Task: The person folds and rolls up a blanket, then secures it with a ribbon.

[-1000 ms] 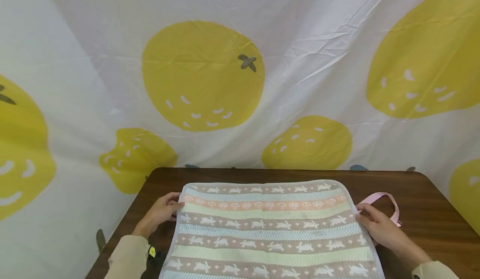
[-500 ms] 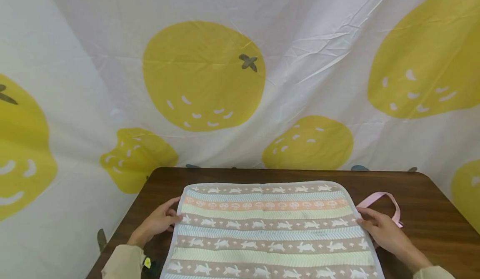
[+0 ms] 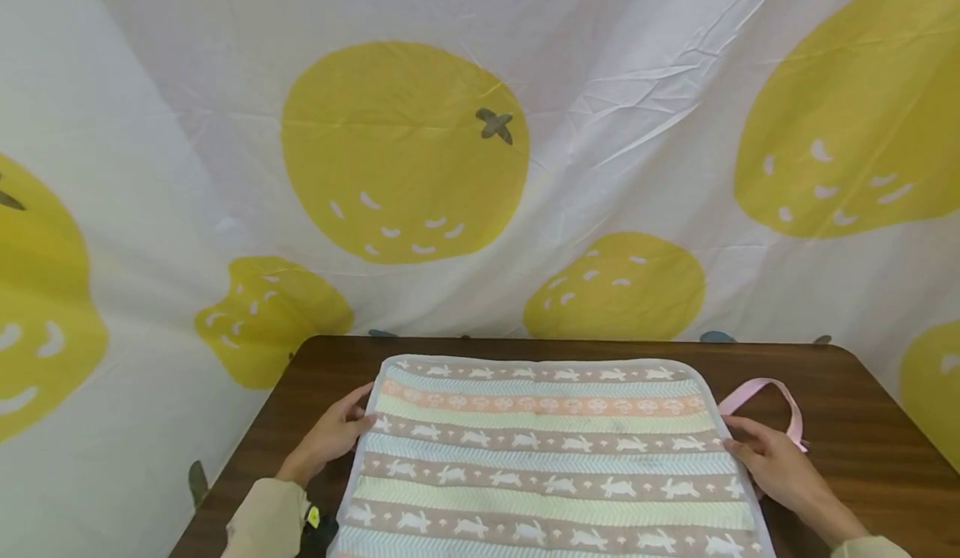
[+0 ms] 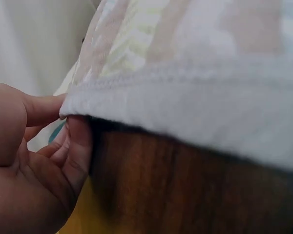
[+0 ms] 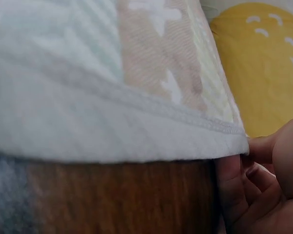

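A striped cloth (image 3: 540,462) with white rabbits and a pale grey border is spread over the front of the table. My left hand (image 3: 330,431) pinches its left edge, and my right hand (image 3: 780,466) pinches the right edge. Up close in the left wrist view, the thumb of the left hand (image 4: 34,156) presses on top of the border (image 4: 151,95) while fingers lie beneath. From the other side, the right hand (image 5: 268,183) grips the cloth's border (image 5: 112,126) in the same way, with dark wood visible below it.
A pink strap (image 3: 791,412) loops out past the cloth's right edge, beyond the right hand. The dark brown wooden table (image 3: 862,408) backs onto a white curtain (image 3: 630,149) printed with yellow fruit.
The cloth's far edge has shifted slightly right and away from me. My left hand first slid a little nearer along the edge, then moved forward and right with the cloth.
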Tool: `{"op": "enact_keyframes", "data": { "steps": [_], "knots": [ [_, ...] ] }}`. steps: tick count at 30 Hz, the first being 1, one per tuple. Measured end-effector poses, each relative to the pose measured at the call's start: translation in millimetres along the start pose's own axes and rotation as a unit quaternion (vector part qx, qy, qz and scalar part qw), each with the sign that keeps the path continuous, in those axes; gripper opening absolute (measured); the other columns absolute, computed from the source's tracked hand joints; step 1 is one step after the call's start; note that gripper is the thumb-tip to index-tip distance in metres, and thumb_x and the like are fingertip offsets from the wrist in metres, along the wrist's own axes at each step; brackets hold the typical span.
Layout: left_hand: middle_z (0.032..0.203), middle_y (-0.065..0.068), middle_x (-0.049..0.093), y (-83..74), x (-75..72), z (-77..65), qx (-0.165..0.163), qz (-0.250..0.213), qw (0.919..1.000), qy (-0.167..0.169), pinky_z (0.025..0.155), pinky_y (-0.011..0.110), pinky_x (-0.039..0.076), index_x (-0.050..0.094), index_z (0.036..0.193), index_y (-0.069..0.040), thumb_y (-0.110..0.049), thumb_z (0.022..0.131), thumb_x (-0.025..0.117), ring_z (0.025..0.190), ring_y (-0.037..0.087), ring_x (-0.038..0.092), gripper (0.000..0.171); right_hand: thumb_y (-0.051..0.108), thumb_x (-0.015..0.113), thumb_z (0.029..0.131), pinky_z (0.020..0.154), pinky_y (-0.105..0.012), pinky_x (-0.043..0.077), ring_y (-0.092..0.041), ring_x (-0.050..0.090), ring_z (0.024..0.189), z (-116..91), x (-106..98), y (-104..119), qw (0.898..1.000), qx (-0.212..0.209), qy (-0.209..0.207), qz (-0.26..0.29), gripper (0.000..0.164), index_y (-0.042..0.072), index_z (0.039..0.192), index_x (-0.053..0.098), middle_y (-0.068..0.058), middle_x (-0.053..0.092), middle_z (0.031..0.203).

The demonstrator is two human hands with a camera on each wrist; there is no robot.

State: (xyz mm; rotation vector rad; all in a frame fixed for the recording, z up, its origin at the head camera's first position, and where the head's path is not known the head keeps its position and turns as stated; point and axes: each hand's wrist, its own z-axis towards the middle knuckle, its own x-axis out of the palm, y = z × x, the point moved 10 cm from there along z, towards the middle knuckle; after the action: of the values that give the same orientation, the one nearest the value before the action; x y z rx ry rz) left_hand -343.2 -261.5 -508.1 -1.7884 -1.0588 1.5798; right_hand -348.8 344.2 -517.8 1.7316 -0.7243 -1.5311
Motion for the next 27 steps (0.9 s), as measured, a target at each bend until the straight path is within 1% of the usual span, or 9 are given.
{"op": "enact_keyframes", "data": {
  "steps": [6, 8, 12, 14, 19, 25, 27],
  "knots": [
    [0.103, 0.011, 0.058, 7.9, 4.0, 1.5, -0.008, -0.002, 0.9999, 0.009, 0.076, 0.038, 0.052, 0.038, 0.153, -0.02, -0.021, 0.098, 0.062, 0.083, 0.021, 0.061, 0.06, 0.014, 0.047, 0.104, 0.058, -0.034, 0.056, -0.017, 0.067, 0.069, 0, 1, -11, 0.999, 0.014, 0.022, 0.04, 0.049, -0.013, 0.144, 0.034, -0.017, 0.071, 0.092],
    [0.103, 0.01, 0.058, 7.9, 3.7, 0.8, -0.01, -0.003, 0.9999, 0.007, 0.078, 0.038, 0.052, 0.038, 0.153, -0.021, -0.023, 0.098, 0.063, 0.083, 0.021, 0.061, 0.06, 0.017, 0.048, 0.104, 0.06, -0.033, 0.055, -0.016, 0.067, 0.071, 0, 0, -14, 0.999, 0.024, 0.023, 0.035, 0.051, -0.011, 0.145, 0.034, -0.014, 0.07, 0.091],
    [0.102, 0.01, 0.059, 7.5, 2.2, -1.0, -0.016, -0.001, 0.9999, 0.002, 0.078, 0.038, 0.052, 0.038, 0.153, -0.022, -0.023, 0.098, 0.062, 0.082, 0.021, 0.062, 0.06, 0.024, 0.049, 0.105, 0.062, -0.03, 0.052, -0.014, 0.063, 0.074, 0, -2, -17, 0.999, 0.039, 0.021, 0.002, 0.055, -0.008, 0.146, 0.035, -0.009, 0.068, 0.089],
    [0.101, 0.009, 0.059, 7.3, 1.6, -2.1, -0.02, -0.002, 0.9998, -0.001, 0.077, 0.037, 0.052, 0.038, 0.153, -0.023, -0.023, 0.098, 0.062, 0.081, 0.021, 0.062, 0.06, 0.026, 0.05, 0.104, 0.063, -0.029, 0.051, -0.013, 0.062, 0.075, 0, -2, -17, 0.999, 0.039, 0.018, -0.007, 0.055, -0.007, 0.147, 0.036, -0.008, 0.068, 0.089],
    [0.101, 0.01, 0.06, 8.0, -0.5, -3.8, -0.02, -0.002, 0.9997, -0.011, 0.076, 0.036, 0.052, 0.038, 0.152, -0.021, -0.023, 0.098, 0.062, 0.08, 0.02, 0.062, 0.059, 0.024, 0.051, 0.104, 0.062, -0.029, 0.051, -0.014, 0.063, 0.074, 1, -1, -14, 1.0, 0.028, 0.012, -0.001, 0.054, -0.008, 0.145, 0.037, -0.01, 0.07, 0.091],
    [0.1, 0.01, 0.062, 3.0, -5.3, -6.3, 0.001, 0.014, 0.9989, -0.044, 0.074, 0.034, 0.05, 0.04, 0.149, -0.015, -0.02, 0.099, 0.061, 0.08, 0.02, 0.06, 0.055, 0.019, 0.052, 0.103, 0.059, -0.033, 0.055, -0.016, 0.067, 0.069, 2, 3, -13, 0.999, 0.026, 0.012, 0.037, 0.053, -0.01, 0.145, 0.036, -0.014, 0.071, 0.09],
    [0.101, 0.01, 0.062, -1.3, -5.9, -7.8, 0.006, 0.033, 0.9981, -0.052, 0.074, 0.034, 0.049, 0.04, 0.149, -0.013, -0.02, 0.099, 0.06, 0.08, 0.019, 0.06, 0.054, 0.017, 0.052, 0.103, 0.056, -0.034, 0.055, -0.017, 0.066, 0.066, 2, 3, -9, 0.999, 0.015, 0.009, 0.034, 0.051, -0.012, 0.142, 0.038, -0.015, 0.072, 0.091]
  ]
}}
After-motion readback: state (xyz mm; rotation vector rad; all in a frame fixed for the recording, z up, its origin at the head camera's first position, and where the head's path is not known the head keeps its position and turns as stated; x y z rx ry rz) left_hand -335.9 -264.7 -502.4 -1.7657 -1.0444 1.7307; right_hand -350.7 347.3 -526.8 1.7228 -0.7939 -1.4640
